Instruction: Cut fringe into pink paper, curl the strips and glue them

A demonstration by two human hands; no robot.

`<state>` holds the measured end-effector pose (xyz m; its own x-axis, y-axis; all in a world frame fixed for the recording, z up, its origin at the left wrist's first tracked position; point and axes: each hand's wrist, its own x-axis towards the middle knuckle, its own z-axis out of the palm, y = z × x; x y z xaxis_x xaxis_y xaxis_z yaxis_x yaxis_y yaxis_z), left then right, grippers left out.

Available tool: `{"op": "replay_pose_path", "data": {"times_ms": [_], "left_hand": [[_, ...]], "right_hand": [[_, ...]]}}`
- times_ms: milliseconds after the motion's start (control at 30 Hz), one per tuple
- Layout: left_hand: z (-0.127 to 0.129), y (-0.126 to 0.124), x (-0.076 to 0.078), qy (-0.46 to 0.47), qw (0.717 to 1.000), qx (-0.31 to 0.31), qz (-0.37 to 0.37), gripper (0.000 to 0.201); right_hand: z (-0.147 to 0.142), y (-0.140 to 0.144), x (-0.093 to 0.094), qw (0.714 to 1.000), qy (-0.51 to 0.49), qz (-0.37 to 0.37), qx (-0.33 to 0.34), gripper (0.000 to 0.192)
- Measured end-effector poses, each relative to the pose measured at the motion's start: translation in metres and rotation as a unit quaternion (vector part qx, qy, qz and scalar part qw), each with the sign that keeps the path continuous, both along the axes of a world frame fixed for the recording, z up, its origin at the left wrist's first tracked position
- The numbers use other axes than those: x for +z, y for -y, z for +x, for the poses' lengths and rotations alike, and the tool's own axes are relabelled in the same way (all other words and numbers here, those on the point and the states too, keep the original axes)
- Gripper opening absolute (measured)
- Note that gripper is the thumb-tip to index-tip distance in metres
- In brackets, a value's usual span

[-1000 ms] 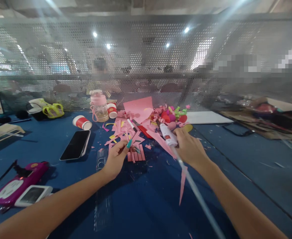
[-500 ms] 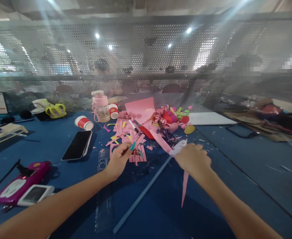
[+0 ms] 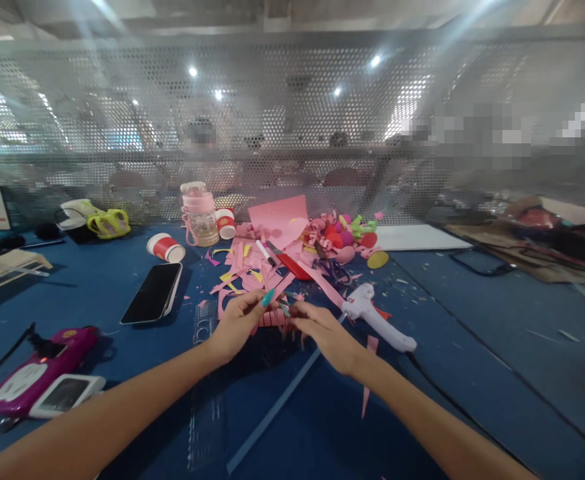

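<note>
My left hand [image 3: 232, 330] is closed in a pinch near the middle of the table, a long teal nail on its thumb. At its fingertips is a small piece of pink paper [image 3: 272, 318] cut with slits, partly hidden by the fingers. My right hand [image 3: 330, 337] comes in from the other side, its fingertips bent together at the same piece. Just right of it a white glue gun [image 3: 382, 325] with an orange-red trigger lies on its side. A long translucent glue stick [image 3: 277, 407] runs from its back toward me.
Behind my hands lie pink paper scraps [image 3: 242, 267], a red cutter [image 3: 292, 265] and colourful paper pieces [image 3: 342, 240]. On the left are a phone [image 3: 153, 293], paper cups [image 3: 166, 248], a bottle [image 3: 200, 217] and a purple case [image 3: 42, 370]. A clear ruler [image 3: 205, 413] lies under my left forearm.
My right hand has let go of the glue gun, leaving it on the table, and moved left to the slit paper at my left fingertips. My left hand has barely moved.
</note>
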<state>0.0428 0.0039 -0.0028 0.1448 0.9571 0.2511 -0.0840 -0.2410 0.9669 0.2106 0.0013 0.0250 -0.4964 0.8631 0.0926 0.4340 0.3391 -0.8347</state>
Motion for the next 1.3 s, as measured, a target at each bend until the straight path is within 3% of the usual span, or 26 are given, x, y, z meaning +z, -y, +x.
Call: {"op": "replay_pose_path", "data": {"times_ms": [100,267,333,533,633,800,900,1000,1167,1300], "left_hand": [[-0.001,-0.002,-0.003,0.016,1.0,-0.016,-0.017,0.026],[-0.001,-0.002,-0.005,0.035,0.998,-0.036,-0.045,0.033],[0.0,-0.001,-0.006,0.027,0.998,-0.035,-0.049,0.035],[0.005,0.002,-0.003,0.04,0.996,-0.066,-0.038,0.034],[0.006,0.003,0.002,0.045,0.998,-0.02,-0.026,0.033],[0.001,0.001,0.006,-0.011,0.998,0.06,0.022,0.024],[-0.002,-0.004,0.002,-0.009,0.997,0.076,-0.002,0.028],[-0.005,-0.008,-0.001,0.013,0.997,0.072,-0.032,0.031],[-0.01,-0.012,-0.002,0.083,0.996,0.012,-0.042,0.029],[-0.014,-0.014,-0.002,0.052,0.997,0.032,-0.04,0.03]], "right_hand": [[-0.004,0.003,-0.005,0.999,-0.02,-0.007,0.025,0.013],[-0.009,0.004,-0.013,0.994,-0.003,0.072,-0.077,0.034],[-0.011,0.002,-0.015,0.994,-0.038,0.048,-0.085,0.038],[-0.013,-0.006,-0.018,0.99,-0.121,-0.075,-0.017,0.027],[-0.012,-0.007,-0.018,0.982,-0.147,-0.117,-0.033,0.03],[-0.007,-0.011,-0.019,0.977,-0.156,-0.095,-0.109,0.031],[-0.004,-0.014,-0.02,0.972,-0.162,-0.091,-0.142,0.032],[-0.002,-0.016,-0.02,0.973,-0.157,-0.09,-0.146,0.032],[-0.003,-0.015,-0.022,0.975,-0.158,-0.101,-0.12,0.033],[-0.003,-0.014,-0.024,0.978,-0.143,-0.088,-0.121,0.033]]}}
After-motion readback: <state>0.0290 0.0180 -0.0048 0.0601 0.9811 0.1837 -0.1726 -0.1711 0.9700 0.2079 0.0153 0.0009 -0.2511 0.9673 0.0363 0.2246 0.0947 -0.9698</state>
